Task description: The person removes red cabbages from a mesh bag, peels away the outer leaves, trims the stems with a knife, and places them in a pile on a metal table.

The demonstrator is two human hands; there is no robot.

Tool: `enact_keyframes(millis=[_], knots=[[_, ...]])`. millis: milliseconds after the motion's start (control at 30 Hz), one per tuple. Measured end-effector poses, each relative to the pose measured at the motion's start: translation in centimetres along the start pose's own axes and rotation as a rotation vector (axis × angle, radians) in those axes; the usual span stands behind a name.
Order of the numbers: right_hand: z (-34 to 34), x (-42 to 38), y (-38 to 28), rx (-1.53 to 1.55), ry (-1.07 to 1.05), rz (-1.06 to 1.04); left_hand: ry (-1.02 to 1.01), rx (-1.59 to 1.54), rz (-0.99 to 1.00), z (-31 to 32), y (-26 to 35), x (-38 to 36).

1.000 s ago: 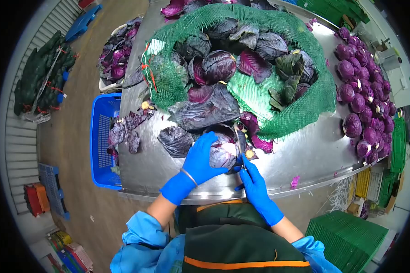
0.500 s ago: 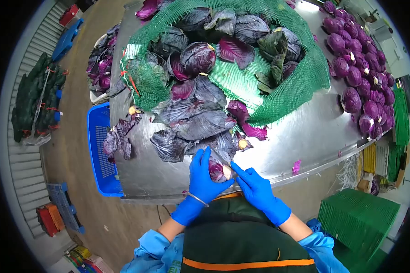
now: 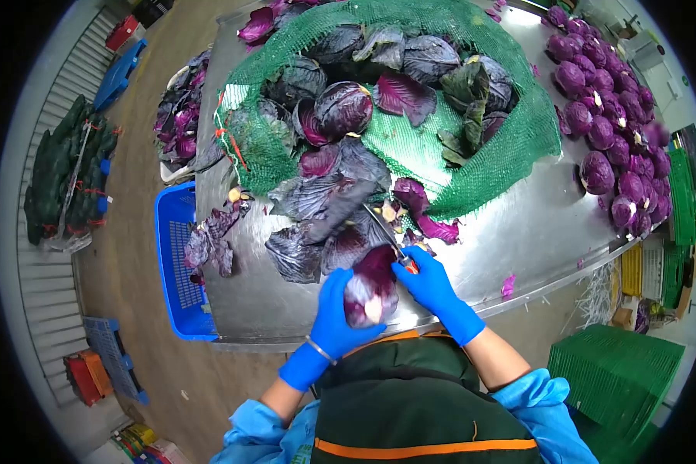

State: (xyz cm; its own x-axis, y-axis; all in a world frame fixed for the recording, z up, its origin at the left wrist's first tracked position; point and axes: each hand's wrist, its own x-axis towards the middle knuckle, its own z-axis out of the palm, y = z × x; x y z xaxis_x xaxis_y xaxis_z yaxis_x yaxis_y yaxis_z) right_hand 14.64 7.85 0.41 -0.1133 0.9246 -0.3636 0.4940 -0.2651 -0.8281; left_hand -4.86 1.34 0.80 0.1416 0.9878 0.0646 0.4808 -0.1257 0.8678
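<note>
My left hand [image 3: 334,313], in a blue glove, is closed around the side of a red cabbage [image 3: 370,298] near the table's front edge. The cabbage's pale cut stem faces me. In my gloved right hand [image 3: 431,284] is a knife [image 3: 383,230], its blade pointing forward and left, away from me. Beyond the cabbage lie dark loose outer leaves [image 3: 295,251], one of them smeared by motion. Small pale stem pieces [image 3: 390,210] sit close to the blade.
A green mesh bag [image 3: 530,143] holding several untrimmed cabbages lies open on the metal table [image 3: 491,232]. Trimmed purple cabbages [image 3: 595,172] are heaped at the right. A blue basket [image 3: 162,259] stands by the left edge, with a leaf-filled white container [image 3: 170,172] behind it.
The knife has moved from the cabbage's stem to forward of it, over the leaves. The cabbage has turned and shows more purple surface. More stem pieces now show among the leaves.
</note>
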Motion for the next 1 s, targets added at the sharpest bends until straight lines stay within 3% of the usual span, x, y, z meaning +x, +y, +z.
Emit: enact_keyframes(millis=[33,100,133,167,233,300,333,367,433,500,533,567,633,800,1000], knots=[[0.2,1.1,-1.1,-0.004,-0.010,-0.005,0.010,0.001,-0.006,-1.2,0.9,0.4],[0.1,3.7,-3.0,0.307,0.207,-0.096,-0.413,0.446,0.346,-3.0,2.2,1.1],[-1.3,4.6,-5.7,0.406,0.153,0.017,-0.485,0.392,0.205,-2.9,2.4,1.2],[-2.8,5.1,-8.2,0.507,0.106,0.118,-0.478,0.404,0.203,-2.6,2.5,1.1],[-3.7,4.4,-8.5,0.290,0.221,-0.206,-0.272,0.379,-0.081,-2.2,2.7,1.6],[-4.3,1.1,-6.3,0.216,0.062,-0.273,-0.274,0.402,-0.070,-2.5,2.6,1.9],[-4.1,-1.2,-5.5,0.154,-0.049,-0.097,-0.190,0.415,-0.034,-2.1,2.1,1.3],[-2.9,-3.1,-3.9,0.151,-0.040,-0.155,-0.114,0.422,-0.013,-1.7,1.4,0.5],[-1.3,-6.0,-1.4,-0.023,-0.016,-0.251,-0.179,0.261,-0.059,-1.3,0.7,0.3],[-0.8,-7.8,-1.1,0.003,-0.016,-0.229,-0.264,0.191,-0.276,-1.2,2.0,0.5],[-0.9,-8.3,-1.1,0.008,-0.018,-0.213,-0.214,0.189,-0.328,-0.3,2.6,0.3],[-1.1,-8.6,-1.1,-0.067,-0.011,-0.214,-0.226,0.190,-0.325,0.3,2.4,0.1],[-1.7,-8.6,-0.9,-0.145,0.012,-0.217,-0.058,0.198,-0.218,1.5,1.5,0.1],[-1.9,-8.8,0.0,-0.322,-0.083,-0.192,-0.095,0.136,-0.222,1.3,1.9,0.6],[-1.5,-7.2,-1.2,-0.281,-0.085,-0.102,-0.058,0.230,-0.259,2.3,2.2,0.3]])
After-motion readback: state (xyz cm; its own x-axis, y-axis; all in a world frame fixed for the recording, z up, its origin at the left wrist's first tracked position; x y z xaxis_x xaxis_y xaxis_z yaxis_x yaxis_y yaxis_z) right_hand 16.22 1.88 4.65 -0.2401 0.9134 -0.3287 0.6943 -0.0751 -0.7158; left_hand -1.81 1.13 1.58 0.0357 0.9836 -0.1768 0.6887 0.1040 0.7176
